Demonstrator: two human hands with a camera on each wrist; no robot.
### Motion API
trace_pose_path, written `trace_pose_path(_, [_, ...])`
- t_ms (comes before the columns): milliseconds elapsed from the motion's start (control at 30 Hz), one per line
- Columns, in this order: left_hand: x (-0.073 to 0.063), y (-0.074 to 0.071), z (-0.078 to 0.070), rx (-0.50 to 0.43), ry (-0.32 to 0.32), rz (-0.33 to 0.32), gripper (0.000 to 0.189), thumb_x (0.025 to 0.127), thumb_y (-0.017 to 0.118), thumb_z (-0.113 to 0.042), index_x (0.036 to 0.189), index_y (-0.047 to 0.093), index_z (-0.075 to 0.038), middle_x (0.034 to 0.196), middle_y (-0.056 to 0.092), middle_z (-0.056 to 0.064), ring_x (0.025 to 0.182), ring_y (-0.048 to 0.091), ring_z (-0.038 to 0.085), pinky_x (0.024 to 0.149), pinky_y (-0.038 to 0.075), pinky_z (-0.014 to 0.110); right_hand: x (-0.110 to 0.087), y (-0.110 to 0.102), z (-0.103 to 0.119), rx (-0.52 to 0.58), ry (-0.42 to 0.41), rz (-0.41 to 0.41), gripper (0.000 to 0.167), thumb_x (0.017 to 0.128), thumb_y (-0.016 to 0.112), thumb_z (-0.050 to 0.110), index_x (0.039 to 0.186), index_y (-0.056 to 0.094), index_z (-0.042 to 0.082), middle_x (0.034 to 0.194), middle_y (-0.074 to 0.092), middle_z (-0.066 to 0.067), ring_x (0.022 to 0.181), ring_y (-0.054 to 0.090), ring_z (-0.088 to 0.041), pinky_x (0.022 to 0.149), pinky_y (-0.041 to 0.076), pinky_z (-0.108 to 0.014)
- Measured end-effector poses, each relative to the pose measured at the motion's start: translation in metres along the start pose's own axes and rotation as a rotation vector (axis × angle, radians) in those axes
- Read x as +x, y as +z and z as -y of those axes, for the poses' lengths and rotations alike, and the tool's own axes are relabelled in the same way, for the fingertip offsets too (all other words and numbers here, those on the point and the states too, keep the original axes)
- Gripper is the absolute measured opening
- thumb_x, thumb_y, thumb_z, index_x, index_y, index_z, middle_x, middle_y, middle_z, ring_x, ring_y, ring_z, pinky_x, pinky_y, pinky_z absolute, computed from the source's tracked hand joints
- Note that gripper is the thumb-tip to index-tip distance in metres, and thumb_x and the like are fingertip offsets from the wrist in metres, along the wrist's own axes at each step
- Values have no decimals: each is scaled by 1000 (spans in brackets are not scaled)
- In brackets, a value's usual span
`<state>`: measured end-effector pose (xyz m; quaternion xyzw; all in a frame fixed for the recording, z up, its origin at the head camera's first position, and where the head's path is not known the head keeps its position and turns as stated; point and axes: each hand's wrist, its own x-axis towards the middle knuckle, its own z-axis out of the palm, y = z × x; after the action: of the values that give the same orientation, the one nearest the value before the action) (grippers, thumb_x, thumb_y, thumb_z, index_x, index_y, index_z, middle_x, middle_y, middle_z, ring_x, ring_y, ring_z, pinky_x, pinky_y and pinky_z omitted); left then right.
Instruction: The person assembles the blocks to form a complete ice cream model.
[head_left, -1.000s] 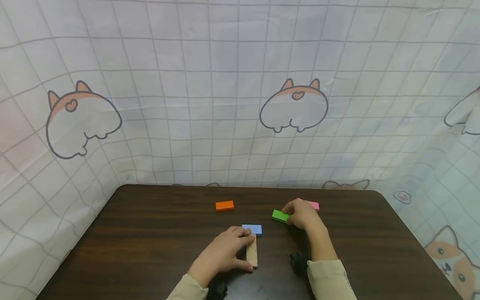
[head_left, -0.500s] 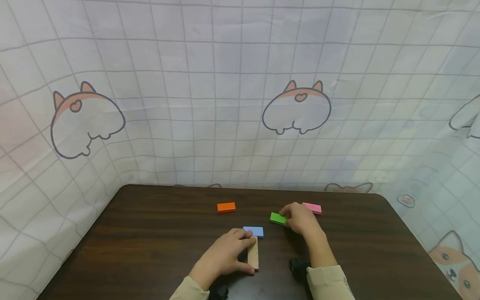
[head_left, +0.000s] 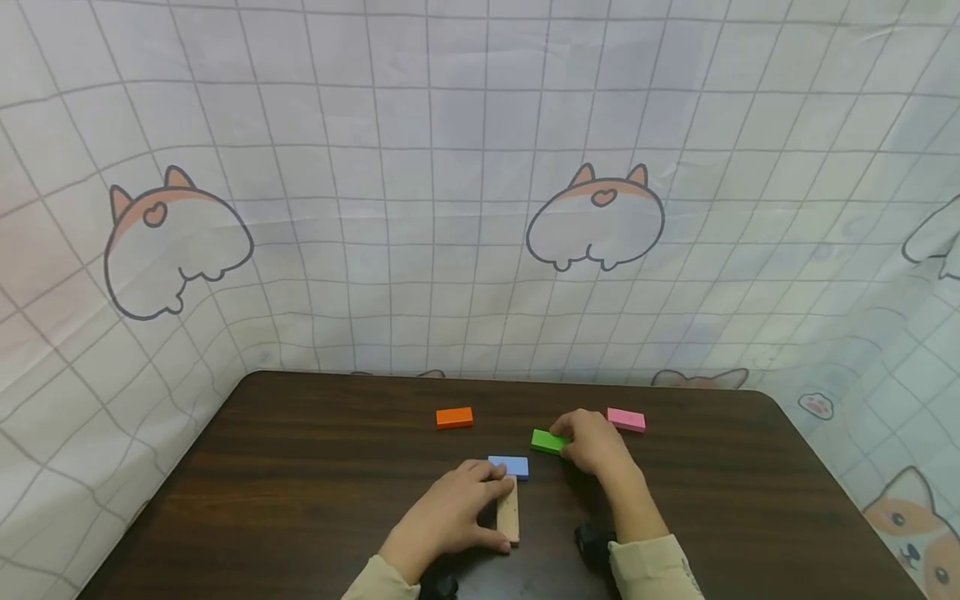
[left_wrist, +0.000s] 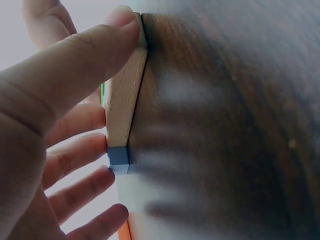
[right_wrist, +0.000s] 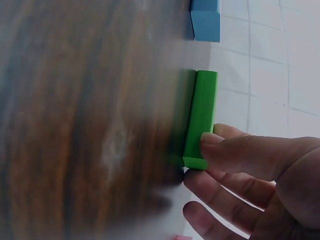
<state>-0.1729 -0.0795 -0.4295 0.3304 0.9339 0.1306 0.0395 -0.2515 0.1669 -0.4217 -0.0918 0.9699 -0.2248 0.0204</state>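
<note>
My left hand (head_left: 453, 512) holds a plain wooden block (head_left: 507, 512), its thumb at the near end and its fingers by the far end. Right at that far end, a blue block (head_left: 508, 467) lies crosswise, with fingertips close to it. A green block (head_left: 547, 442) lies to the right of the blue one, and my right hand (head_left: 596, 446) pinches its right end between thumb and fingers. In the right wrist view a gap shows between the green block (right_wrist: 201, 120) and the blue block (right_wrist: 206, 20).
An orange block (head_left: 454, 417) lies farther back on the dark wooden table (head_left: 300, 483). To the right of my right hand is a pink block (head_left: 626, 419). A pale gridded cloth (head_left: 420, 208) with cartoon animals hangs behind the table and along its sides.
My right hand has slid the green block left, closer to the blue block, leaving the pink block more in the open. My left hand stays at the wooden block. The head view shifts slightly.
</note>
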Motion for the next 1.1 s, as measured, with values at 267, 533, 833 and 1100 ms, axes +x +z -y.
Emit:
trace_pose_path(267, [-1,0,-1,-12,-8,17,80,78,73,-65,144,55,-23,148,50,0,138,44,25,107,44,47,0,5,9,8,-17,15,26,79,77,0,102,78,14,100,73,-5,93,66,-23,83,54,-48])
trace_pose_path(533, [0,-3,-2,-9,-5,17,79,79,73,-63,144,56,-22,148,50,1,137,44,25,107,44,46,0,8,20,0,-28,30,26,82,77,1,104,78,14,103,73,-4,97,66,-24,84,55,-49])
trace_pose_path(833, [1,-1,-1,14,14,3,80,79,72,-64,144,55,-21,148,51,1,136,45,25,107,45,44,-2,8,28,-13,-45,46,25,83,77,3,105,78,14,104,73,-5,97,67,-24,81,55,-47])
trace_pose_path(1100, [0,-1,-1,24,14,2,79,79,72,-63,144,56,-21,147,51,1,135,46,25,106,45,44,-2,12,30,-18,-56,55,26,84,77,4,108,78,14,108,73,-5,103,67,-27,85,55,-49])
